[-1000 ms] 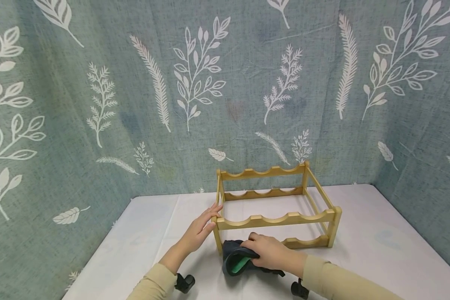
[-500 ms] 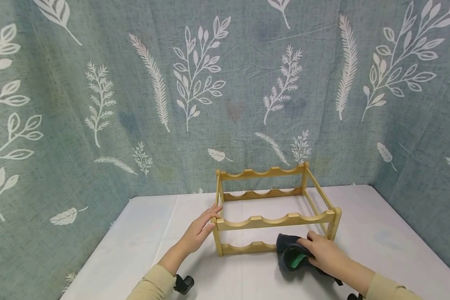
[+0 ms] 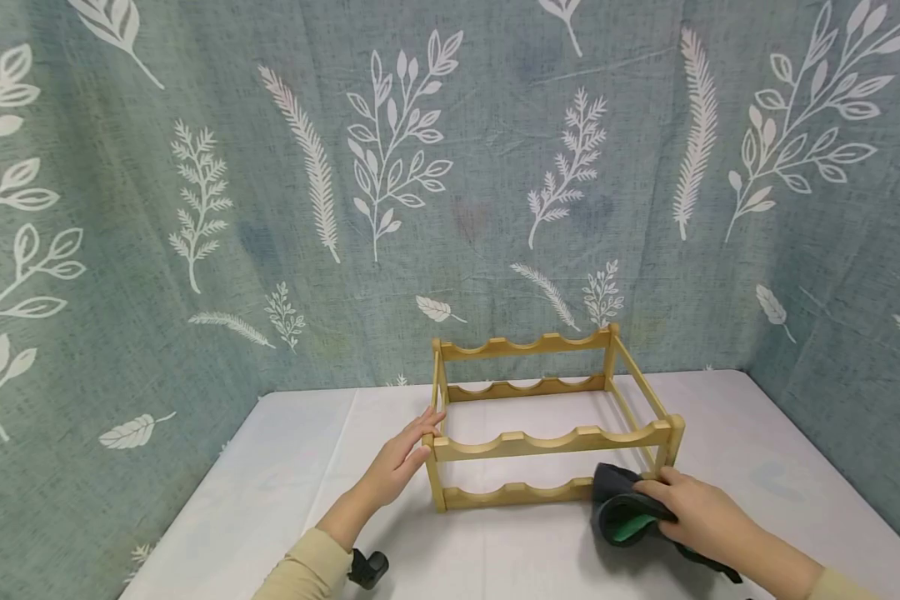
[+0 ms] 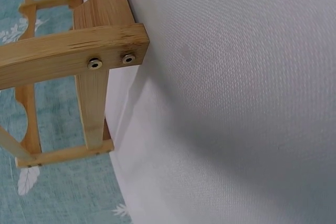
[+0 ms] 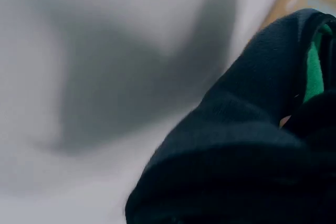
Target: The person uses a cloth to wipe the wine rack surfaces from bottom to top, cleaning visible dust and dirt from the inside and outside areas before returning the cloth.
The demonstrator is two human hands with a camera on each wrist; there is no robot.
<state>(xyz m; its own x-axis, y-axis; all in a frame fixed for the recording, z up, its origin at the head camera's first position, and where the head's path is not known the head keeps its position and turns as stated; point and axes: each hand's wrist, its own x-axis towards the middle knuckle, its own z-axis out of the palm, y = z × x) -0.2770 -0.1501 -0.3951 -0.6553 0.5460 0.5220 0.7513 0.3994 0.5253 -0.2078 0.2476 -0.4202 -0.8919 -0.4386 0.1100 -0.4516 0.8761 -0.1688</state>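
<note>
A wooden wine rack with scalloped rails stands on the white-covered table. My left hand rests on its front left corner post, fingers stretched out over the top. In the left wrist view, the rack's end frame shows two metal bolts, but no hand. At the rack's front right, my right hand grips a folded dark cloth, green on the inside, close to the lower front rail. The cloth fills much of the right wrist view and hides most of the fingers.
A patterned blue-green curtain hangs behind the table and along both sides. The white table cover extends left and right of the rack. A black wrist camera sits under the left wrist.
My right hand has carried the dark cloth rightward along the lower front rail, from the rack's left end to its right end. The left hand and rack have stayed in place.
</note>
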